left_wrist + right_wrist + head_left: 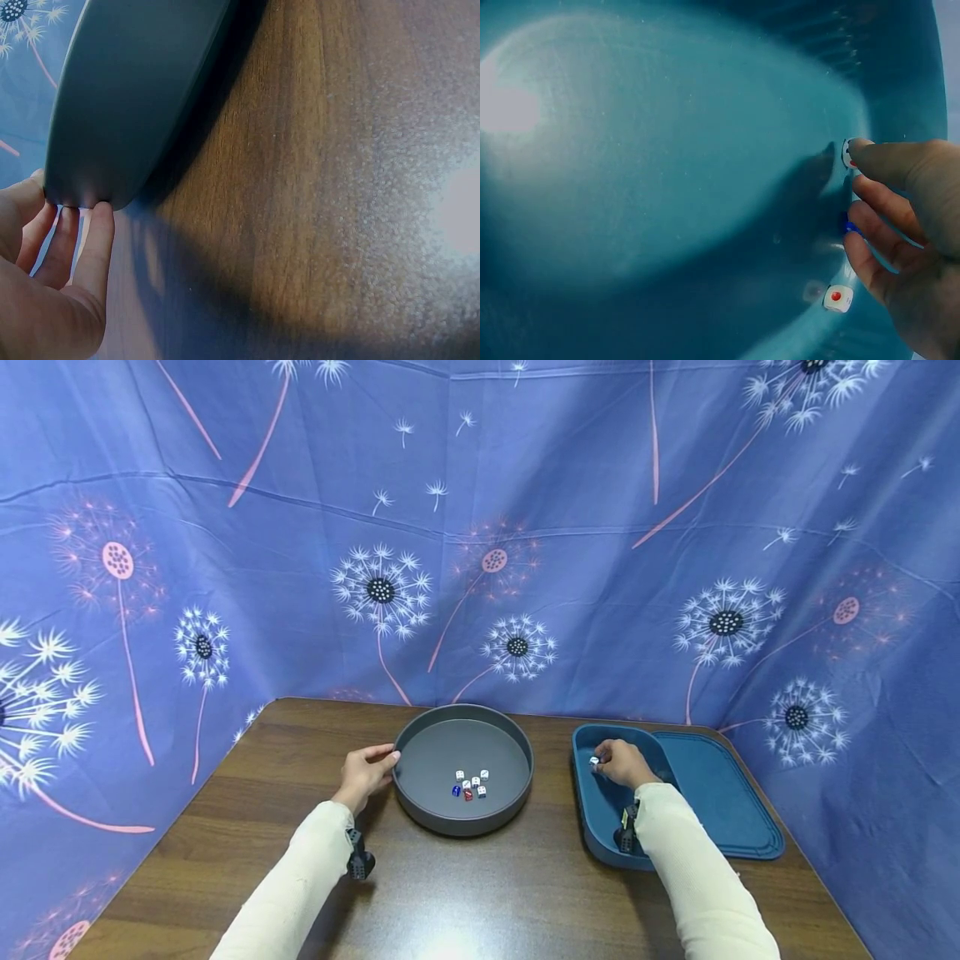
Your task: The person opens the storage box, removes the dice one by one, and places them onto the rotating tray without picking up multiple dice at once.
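A round dark grey tray holds several white dice, a blue die and a red die. At its left side my left hand holds the rim, thumb at the edge and fingertips against the outer wall. Inside the blue plastic box, my right hand pinches a white die near the box wall. Beneath those fingers, a second blue die is partly hidden. Another white die, red pip showing, lies close by on the box floor.
A flat blue lid lies right of the box, its left part hidden behind the box and right arm. Both containers stand on a brown wooden table. Behind hangs a blue dandelion-print cloth. Each wrist carries a small black camera.
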Tool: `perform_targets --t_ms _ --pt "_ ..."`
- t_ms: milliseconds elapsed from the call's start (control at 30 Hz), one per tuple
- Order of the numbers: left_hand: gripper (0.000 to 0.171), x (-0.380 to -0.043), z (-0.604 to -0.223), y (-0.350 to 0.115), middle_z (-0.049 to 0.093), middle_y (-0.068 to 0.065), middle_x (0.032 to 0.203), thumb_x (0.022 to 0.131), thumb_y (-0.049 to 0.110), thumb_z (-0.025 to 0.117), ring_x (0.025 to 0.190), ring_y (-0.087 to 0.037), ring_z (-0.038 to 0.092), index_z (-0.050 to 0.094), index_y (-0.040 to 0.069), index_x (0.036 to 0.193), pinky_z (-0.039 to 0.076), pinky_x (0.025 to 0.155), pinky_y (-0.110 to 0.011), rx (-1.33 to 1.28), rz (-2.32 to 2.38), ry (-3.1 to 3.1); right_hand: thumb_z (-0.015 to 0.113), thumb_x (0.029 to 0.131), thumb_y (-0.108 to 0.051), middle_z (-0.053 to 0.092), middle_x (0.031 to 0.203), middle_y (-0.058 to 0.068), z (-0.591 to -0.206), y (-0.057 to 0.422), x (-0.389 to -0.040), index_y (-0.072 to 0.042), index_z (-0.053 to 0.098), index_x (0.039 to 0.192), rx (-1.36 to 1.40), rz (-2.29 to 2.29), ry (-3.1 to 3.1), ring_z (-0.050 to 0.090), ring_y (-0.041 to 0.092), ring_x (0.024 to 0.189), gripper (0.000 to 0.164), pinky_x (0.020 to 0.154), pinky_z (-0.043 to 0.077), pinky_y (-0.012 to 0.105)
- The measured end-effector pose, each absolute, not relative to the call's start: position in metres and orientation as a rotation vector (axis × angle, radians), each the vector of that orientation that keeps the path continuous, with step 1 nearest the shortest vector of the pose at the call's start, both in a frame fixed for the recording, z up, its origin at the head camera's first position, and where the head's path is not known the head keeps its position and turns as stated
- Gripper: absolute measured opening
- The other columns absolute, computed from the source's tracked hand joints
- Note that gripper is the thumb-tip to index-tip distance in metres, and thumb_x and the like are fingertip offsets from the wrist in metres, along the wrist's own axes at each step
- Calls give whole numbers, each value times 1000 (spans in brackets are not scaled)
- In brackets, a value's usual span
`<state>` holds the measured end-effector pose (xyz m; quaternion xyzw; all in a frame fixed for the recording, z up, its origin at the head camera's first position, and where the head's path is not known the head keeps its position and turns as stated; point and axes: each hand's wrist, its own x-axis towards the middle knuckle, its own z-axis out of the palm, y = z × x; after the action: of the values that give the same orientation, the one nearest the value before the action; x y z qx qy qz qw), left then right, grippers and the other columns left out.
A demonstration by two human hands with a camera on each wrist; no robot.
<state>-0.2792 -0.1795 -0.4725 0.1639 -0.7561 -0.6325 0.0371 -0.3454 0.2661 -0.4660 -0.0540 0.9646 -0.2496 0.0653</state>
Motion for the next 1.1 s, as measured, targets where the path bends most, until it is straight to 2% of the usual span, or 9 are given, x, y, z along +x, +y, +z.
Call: perform_targets --t_ms 100,433,800,1100 --pt "34 -279 -473 -179 57 -25 126 90 10 67 91 -21 63 63 -2 122 59 80 -36 499 -1945 -2321 68 85 -3 66 94 16 -468 266 -344 7 64 107 -142 -761 2897 62 25 81 25 70 57 39" --pt "34 -279 -475 -180 57 -24 127 90 11 68 89 -19 63 64 -1 122 59 79 -34 501 -1950 -2328 69 85 -5 67 83 8 -467 263 -339 0 70 87 -135 -686 2923 59 21 75 6 65 54 35" --pt "35 -279 -474 -177 56 -25 126 90 11 67 98 -29 65 62 -2 123 59 80 -35 485 -1972 -2315 67 88 -7 67 80 7 -463 265 -336 -1 71 84 -127 -668 2932 56 20 71 8 61 52 33" --pt "35 -279 -472 -180 55 -25 128 90 10 67 95 -25 64 62 -2 123 59 80 -35 483 -1977 -2299 66 88 -9 68 81 10 -443 265 -341 2 71 86 -196 -729 2982 58 21 72 12 62 53 37"
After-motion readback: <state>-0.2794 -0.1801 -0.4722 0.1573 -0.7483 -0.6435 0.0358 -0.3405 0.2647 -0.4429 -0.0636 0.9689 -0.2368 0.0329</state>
